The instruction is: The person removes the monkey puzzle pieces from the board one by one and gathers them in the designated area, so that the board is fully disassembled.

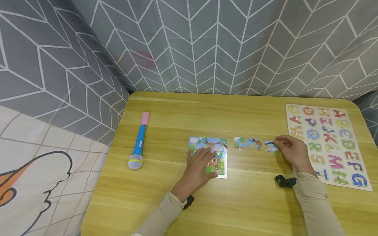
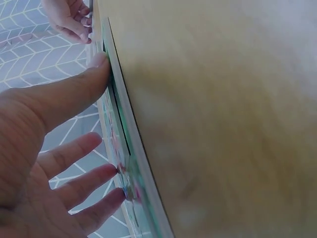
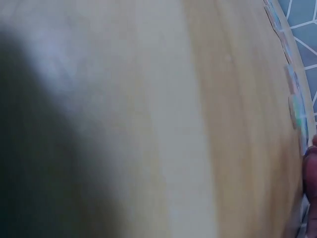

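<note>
A square jigsaw puzzle (image 1: 220, 164) with a cartoon animal picture lies in its tray in the middle of the table. My left hand (image 1: 197, 168) rests on it with the fingers spread; in the left wrist view the thumb (image 2: 74, 94) touches the tray's edge (image 2: 130, 116). To the right, loose puzzle pieces (image 1: 255, 143) lie in a row. At the row's right end my right hand (image 1: 292, 152) pinches the edge of a puzzle piece (image 1: 270, 146) between thumb and forefinger. The right wrist view shows only a fingertip (image 3: 310, 173) beside the pieces (image 3: 295, 106).
An alphabet board (image 1: 333, 147) lies at the right, partly under my right forearm. A blue toy microphone (image 1: 138, 144) lies at the left, a pink block (image 1: 145, 118) against its end. Grey patterned curtains (image 1: 206, 49) hang along the back and left.
</note>
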The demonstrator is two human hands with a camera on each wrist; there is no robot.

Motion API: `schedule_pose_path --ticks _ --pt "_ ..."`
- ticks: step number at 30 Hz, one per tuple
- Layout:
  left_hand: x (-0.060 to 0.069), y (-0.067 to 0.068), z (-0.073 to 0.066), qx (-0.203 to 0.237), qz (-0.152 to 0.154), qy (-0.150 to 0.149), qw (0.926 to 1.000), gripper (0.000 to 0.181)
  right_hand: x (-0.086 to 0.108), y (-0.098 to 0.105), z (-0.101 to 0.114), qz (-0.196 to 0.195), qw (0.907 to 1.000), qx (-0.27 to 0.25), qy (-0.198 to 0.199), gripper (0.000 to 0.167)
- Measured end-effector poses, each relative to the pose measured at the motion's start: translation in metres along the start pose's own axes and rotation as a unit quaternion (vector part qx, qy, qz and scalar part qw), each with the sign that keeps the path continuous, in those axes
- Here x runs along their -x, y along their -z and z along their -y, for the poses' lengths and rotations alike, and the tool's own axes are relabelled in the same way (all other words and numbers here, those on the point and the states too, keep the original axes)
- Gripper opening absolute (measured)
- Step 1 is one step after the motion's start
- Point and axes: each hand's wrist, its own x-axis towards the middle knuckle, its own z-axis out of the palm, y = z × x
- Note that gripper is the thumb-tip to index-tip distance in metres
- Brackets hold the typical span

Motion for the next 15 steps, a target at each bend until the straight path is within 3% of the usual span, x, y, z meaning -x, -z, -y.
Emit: schedule_pose_path --ticks 8,15 --pt "0.005 0.001 0.000 0.020 -0.004 -0.019 0.9996 0.061 0.004 0.000 0.000 -0.005 1.0000 -0.003 0.004 0.029" --pt "0.021 0.008 -0.004 0.021 -0.011 -0.053 0.9983 0.042 0.003 0.003 0.004 -0.007 0.9999 0.000 0.016 0.032"
